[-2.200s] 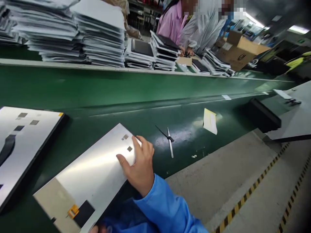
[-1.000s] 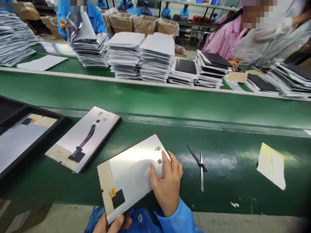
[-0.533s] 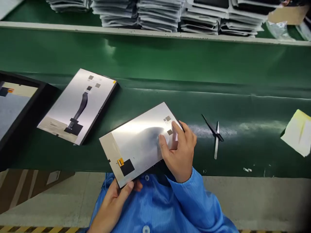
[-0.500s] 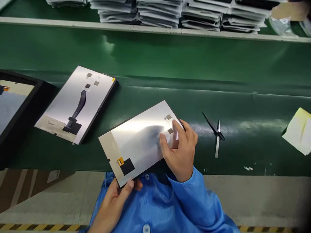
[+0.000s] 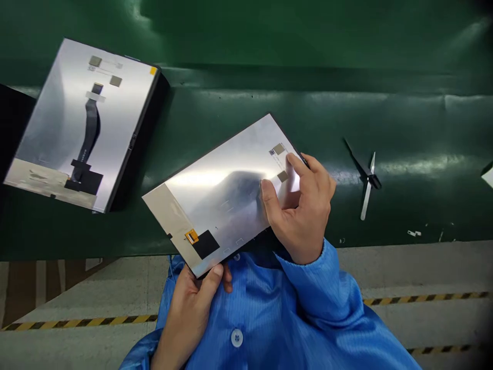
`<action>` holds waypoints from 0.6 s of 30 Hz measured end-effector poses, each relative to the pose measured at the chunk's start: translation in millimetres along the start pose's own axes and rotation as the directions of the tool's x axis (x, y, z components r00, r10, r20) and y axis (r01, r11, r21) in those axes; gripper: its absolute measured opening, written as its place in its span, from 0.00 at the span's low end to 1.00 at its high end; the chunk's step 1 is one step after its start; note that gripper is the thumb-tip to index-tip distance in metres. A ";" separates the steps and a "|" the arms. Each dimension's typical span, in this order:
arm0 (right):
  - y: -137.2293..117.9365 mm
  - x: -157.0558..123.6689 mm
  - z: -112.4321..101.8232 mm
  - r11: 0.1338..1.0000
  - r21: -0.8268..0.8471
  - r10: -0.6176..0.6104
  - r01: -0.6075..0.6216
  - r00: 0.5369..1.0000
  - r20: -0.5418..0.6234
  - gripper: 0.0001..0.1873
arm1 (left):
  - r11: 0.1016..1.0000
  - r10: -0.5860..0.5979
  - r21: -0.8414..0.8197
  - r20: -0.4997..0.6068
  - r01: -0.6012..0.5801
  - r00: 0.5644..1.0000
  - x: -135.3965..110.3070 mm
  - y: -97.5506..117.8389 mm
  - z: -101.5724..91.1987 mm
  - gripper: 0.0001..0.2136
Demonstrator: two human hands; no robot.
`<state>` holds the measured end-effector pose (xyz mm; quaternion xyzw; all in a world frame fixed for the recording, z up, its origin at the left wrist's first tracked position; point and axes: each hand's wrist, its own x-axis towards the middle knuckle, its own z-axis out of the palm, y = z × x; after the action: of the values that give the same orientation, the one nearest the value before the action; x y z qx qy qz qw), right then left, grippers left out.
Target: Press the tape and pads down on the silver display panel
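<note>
Being held over a green conveyor belt [image 5: 404,118], a silver-backed display panel [image 5: 215,198] is gripped by the right hand [image 5: 304,210] at one edge and the left hand [image 5: 196,303] at a corner, both grips unchanged

The room was brightly lit from overhead, and the light came down hard on the green conveyor belt [image 5: 269,41], laying pale streaks of glare across it toward the right. The bare metal back of the held display panel [image 5: 219,195] flared white along its middle, with a soft dark reflection smeared across it just beside the right hand [image 5: 304,205]. The second panel [image 5: 50,108] shone with the same cool sheen. Shadows were soft and short. The picture looked sharp at the centre, though the striped floor tape [image 5: 423,298] bowed slightly and the corners fell darker and softer.
</note>
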<state>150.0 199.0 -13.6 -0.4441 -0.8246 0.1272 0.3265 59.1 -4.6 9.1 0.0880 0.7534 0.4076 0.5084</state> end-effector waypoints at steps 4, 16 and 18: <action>0.6 -0.1 1.7 1.000 -0.017 0.006 -0.006 1.000 0.001 0.28 | 1.000 -0.030 0.007 0.010 0.030 0.999 -1.8 1.6 -1.5 0.24; 2.4 -0.9 2.3 1.000 -0.013 0.005 -0.005 1.000 0.021 0.29 | 0.995 0.051 0.083 0.053 -0.055 0.997 -2.4 -7.3 -16.8 0.23; 2.5 -1.3 2.5 1.000 -0.004 0.004 -0.004 1.000 0.016 0.29 | 0.994 0.058 0.090 0.058 -0.063 0.997 -0.7 -5.4 -16.0 0.23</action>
<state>150.5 199.6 -17.3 -0.4453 -0.8266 0.1295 0.3187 47.6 -17.0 8.1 0.1451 0.7541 0.3854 0.5117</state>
